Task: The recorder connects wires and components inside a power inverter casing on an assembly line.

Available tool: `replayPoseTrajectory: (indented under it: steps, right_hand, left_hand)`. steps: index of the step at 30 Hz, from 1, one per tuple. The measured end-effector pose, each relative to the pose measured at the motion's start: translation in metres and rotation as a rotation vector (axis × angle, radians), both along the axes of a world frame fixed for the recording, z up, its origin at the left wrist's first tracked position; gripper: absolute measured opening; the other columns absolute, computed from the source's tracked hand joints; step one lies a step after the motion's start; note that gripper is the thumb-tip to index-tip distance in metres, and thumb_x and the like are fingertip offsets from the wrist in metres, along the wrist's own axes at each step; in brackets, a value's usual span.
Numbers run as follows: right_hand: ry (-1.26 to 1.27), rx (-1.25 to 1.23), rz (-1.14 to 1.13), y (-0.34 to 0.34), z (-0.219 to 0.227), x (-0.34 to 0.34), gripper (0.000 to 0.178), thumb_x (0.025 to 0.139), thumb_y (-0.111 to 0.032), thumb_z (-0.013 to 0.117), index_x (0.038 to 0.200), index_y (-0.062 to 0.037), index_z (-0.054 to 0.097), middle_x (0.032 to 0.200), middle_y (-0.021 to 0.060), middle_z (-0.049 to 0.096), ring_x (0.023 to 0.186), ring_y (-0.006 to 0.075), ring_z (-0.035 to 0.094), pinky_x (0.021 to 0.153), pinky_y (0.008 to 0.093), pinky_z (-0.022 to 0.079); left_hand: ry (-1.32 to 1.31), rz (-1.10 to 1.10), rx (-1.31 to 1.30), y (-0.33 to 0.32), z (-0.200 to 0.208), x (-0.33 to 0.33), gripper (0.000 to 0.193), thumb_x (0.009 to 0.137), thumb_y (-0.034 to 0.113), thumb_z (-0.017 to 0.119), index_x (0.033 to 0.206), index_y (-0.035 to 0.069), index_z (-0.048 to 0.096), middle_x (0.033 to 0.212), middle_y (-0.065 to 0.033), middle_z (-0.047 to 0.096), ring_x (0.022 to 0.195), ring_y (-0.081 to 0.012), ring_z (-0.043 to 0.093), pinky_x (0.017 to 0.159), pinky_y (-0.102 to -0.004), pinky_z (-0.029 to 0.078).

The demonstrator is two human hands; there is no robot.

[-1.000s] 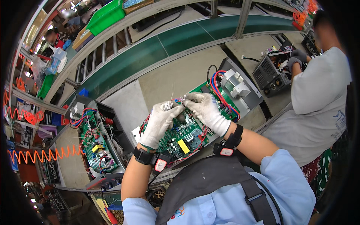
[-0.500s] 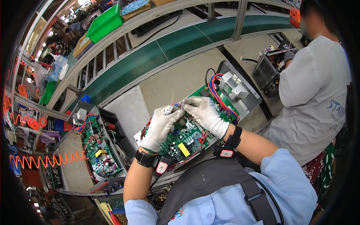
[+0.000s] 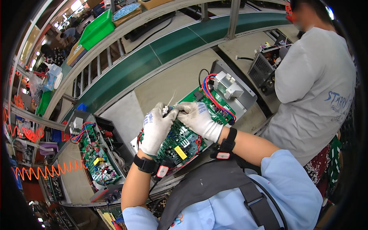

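Note:
Both my hands wear white gloves and meet above a large green circuit board [image 3: 166, 147]. My left hand [image 3: 155, 128] is closed in a pinch on a small white connector [image 3: 165, 110], and a thin pale strand [image 3: 172, 96] sticks up beside it. The fingertips of my right hand [image 3: 201, 119] are pressed together against the left ones; what they grip is hidden. A yellow block-shaped component [image 3: 180, 152] stands on the board near my left wrist. Thick red and blue cables [image 3: 209, 92] run along the far right of the board, next to a grey metal panel [image 3: 247, 99].
A second unit with an exposed board [image 3: 92, 163] sits at the left, near a coiled orange hose [image 3: 50, 170]. To the right a person in a grey shirt [image 3: 312, 92] stands by another metal-cased unit [image 3: 262, 71]. A green bin [image 3: 96, 32] rests on the far shelf.
The whole view has shifted, so the scene lies slightly further left. My hands remain together over the board, and coloured wires seen between the fingertips are now hidden.

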State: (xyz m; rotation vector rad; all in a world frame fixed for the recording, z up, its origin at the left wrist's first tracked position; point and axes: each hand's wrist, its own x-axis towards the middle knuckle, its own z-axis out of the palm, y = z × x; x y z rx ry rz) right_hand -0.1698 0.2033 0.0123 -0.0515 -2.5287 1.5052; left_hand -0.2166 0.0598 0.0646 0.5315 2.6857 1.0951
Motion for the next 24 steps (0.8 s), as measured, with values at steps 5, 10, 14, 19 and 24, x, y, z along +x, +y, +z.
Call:
replayPoseTrajectory:
  steps: [5,10,14,19,24]
  right_hand:
    - [0.01,0.053,-0.015,-0.002,0.0,-0.001,0.024,0.084,-0.034,0.059,0.089,-0.0123,0.067,0.082,0.0118,0.066,0.077,0.0322,0.064,0.069,0.039,0.05]
    - [-0.022,-0.098,-0.004,-0.001,0.007,0.001,0.021,0.084,-0.027,0.06,0.093,-0.0097,0.066,0.086,0.0139,0.066,0.078,0.0338,0.065,0.069,0.0411,0.051]
    - [0.187,0.227,0.007,-0.008,0.023,0.015,0.015,0.087,-0.02,0.057,0.091,-0.0067,0.062,0.079,0.0158,0.064,0.075,0.0348,0.064,0.066,0.042,0.051]
    - [-0.03,0.37,0.041,-0.008,0.018,0.007,0.029,0.087,-0.031,0.055,0.1,-0.0065,0.063,0.088,0.0161,0.067,0.081,0.034,0.066,0.072,0.0437,0.053]
    - [-0.262,0.378,0.194,0.005,0.02,-0.005,0.035,0.086,-0.034,0.054,0.107,-0.0079,0.064,0.099,0.0177,0.068,0.094,0.0338,0.065,0.082,0.0429,0.052]
  left_hand:
    - [-0.062,-0.088,0.32,-0.004,-0.018,-0.008,0.023,0.083,0.021,0.068,0.084,0.0,0.06,0.071,-0.0046,0.058,0.061,-0.019,0.054,0.059,-0.0309,0.044]
    - [-0.533,-0.047,0.802,-0.007,0.015,0.007,0.019,0.088,0.019,0.067,0.093,0.005,0.056,0.071,0.0074,0.044,0.057,0.0004,0.035,0.049,-0.0165,0.025]
    - [-0.293,-0.073,0.649,-0.007,0.014,0.002,0.014,0.09,0.014,0.064,0.094,0.004,0.055,0.073,0.0046,0.05,0.056,0.0001,0.036,0.049,-0.0169,0.027]
    - [-0.318,0.068,0.721,0.012,0.021,0.019,0.003,0.084,-0.001,0.056,0.086,0.001,0.055,0.074,-0.0004,0.054,0.069,-0.0083,0.049,0.064,-0.0237,0.043]
    - [-0.248,0.038,0.616,0.017,0.017,0.04,0.004,0.084,0.002,0.059,0.087,0.001,0.057,0.077,-0.0001,0.056,0.072,-0.0073,0.05,0.067,-0.0229,0.043]
